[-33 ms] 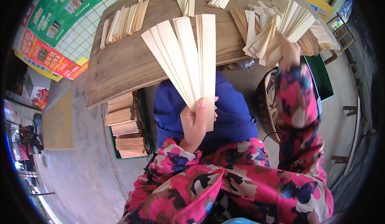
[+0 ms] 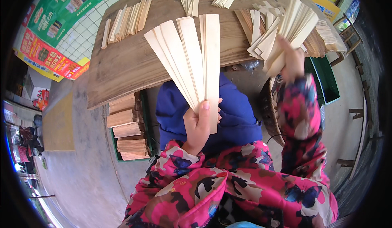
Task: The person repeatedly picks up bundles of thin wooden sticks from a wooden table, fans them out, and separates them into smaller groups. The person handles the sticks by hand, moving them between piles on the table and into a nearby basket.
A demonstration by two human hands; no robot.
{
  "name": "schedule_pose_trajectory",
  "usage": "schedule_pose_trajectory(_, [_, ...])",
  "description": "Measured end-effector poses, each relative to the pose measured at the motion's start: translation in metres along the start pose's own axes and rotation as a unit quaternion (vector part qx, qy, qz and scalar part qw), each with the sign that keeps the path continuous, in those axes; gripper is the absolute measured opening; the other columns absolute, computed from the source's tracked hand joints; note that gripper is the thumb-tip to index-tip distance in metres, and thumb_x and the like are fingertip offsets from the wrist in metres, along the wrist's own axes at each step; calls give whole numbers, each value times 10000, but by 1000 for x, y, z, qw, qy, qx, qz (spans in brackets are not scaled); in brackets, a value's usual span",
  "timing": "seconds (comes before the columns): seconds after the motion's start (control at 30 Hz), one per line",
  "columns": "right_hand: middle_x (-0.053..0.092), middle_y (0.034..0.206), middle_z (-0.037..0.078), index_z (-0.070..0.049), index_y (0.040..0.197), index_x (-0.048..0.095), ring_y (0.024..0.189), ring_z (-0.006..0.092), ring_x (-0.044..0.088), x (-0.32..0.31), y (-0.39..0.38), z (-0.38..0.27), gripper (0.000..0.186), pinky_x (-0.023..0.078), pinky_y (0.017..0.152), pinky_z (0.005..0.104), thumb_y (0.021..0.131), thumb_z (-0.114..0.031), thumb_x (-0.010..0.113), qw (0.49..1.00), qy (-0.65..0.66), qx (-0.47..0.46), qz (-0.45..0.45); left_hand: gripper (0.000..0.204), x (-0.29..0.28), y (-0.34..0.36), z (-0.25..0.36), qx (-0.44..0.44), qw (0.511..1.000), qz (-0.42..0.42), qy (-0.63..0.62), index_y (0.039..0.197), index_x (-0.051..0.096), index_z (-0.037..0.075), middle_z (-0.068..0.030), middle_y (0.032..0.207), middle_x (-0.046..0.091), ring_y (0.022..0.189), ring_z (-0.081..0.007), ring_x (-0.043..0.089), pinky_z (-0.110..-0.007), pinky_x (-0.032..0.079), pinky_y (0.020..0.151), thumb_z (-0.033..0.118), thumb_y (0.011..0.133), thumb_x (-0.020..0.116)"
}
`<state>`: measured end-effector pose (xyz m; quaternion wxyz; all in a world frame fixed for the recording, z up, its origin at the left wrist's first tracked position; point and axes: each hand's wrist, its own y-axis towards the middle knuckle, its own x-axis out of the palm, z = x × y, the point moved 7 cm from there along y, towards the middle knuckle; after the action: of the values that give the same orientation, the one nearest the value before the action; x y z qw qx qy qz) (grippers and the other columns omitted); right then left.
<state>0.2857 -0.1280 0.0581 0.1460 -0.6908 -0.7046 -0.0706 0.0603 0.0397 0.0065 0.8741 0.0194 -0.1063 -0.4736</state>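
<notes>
My left hand (image 2: 198, 122) is closed around the lower ends of several thin, pale wooden strips (image 2: 190, 52). They fan upward above my lap, with the thumb across their front. At the table's right edge, my blurred right hand (image 2: 293, 62) is closed on another fan of wooden strips (image 2: 301, 22). Its fingers lie over their lower part, and the strip ends stick out below on the left. Part of the grip is hidden. Loose strips (image 2: 256, 26) lie in a heap beside that hand on the wooden table (image 2: 134, 73).
Small strip bundles (image 2: 130, 22) lie at the table's left and far side (image 2: 189, 2). A green crate (image 2: 149, 124) of stacked wood stands below on the left. A basket (image 2: 267, 101) and another green crate (image 2: 328, 81) are at right. Blue cloth (image 2: 175, 101) covers my lap.
My right hand has shifted slightly down and right, and the strips under it have moved and spread. My left hand and its strips have stayed in place.
</notes>
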Motion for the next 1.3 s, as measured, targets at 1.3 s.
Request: schedule_pose_trajectory(1.3, [618,746,58,16,895,617,651,139,594,9,-61,35,180,476,573,272,788,-121,667,993,-16,-32,-108,449,-1,1,-7,-2,1000,4,17,955,615,-51,-43,683,576,591,-90,538,-206,428,546,330,952,377])
